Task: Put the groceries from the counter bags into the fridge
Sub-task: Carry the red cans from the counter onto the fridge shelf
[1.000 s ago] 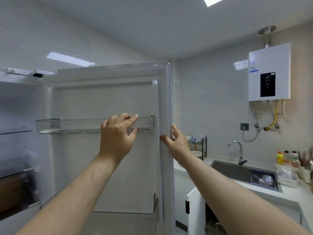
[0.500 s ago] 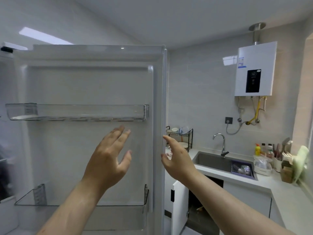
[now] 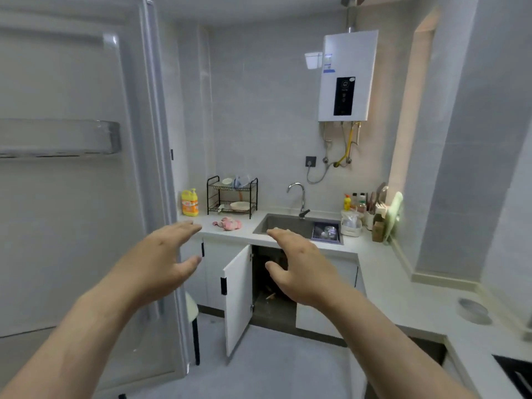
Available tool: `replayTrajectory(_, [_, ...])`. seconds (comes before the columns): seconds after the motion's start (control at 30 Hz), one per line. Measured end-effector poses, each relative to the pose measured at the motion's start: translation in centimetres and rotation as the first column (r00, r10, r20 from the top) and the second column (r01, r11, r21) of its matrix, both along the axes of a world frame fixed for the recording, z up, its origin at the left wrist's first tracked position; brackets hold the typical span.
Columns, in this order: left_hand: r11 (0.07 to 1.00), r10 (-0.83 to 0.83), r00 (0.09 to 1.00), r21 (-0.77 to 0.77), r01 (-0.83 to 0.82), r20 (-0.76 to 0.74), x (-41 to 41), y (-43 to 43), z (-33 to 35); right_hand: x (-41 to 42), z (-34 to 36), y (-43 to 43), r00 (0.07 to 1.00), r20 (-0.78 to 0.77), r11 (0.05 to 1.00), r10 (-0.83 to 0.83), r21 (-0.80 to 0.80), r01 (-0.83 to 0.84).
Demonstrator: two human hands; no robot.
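The white fridge door stands open on the left, its inner side facing me, with a clear door shelf that holds nothing I can see. My left hand hovers in front of the door's right edge, fingers spread and holding nothing. My right hand is stretched out in front of the sink cabinet, fingers loosely extended, also holding nothing. Neither hand touches the door. No grocery bags are in view.
A white counter runs along the back wall and down the right side. On it are a sink, a dish rack, a yellow detergent bottle and a pink cloth. A cabinet door under the sink hangs open. A stool stands behind the fridge door.
Both hands have come off the fridge door and now hover free. My view has swung right, from the door toward the sink and counter.
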State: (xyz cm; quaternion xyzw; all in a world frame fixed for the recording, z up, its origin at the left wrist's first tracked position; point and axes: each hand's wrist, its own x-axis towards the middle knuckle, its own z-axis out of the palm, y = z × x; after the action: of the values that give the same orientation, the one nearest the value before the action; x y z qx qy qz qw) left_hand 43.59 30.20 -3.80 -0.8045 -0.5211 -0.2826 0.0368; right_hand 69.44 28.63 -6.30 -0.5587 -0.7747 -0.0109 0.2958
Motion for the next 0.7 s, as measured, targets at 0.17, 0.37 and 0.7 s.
replayTrajectory(0.17, [0.995, -0.088, 0.996, -0.041, 0.089, 0.035, 8.5, 0.7, -0.6, 9.1, -0.1, -3.0, 0.988, -0.022, 0.987, -0.154, -0.047, 0.153])
replayTrajectory(0.37, [0.986, -0.132, 0.991, -0.101, 0.131, 0.002, 18.7, 0.5, -2.3, 19.5, -1.5, -8.0, 0.904, -0.006, 0.901, -0.427, -0.089, 0.424])
replayTrajectory(0.7, [0.924, -0.357, 0.934, -0.137, 0.356, 0.014, 34.2, -1.4, -3.9, 31.4, -4.6, -16.7, 0.713, -0.037, 0.705, -0.700, -0.196, 0.681])
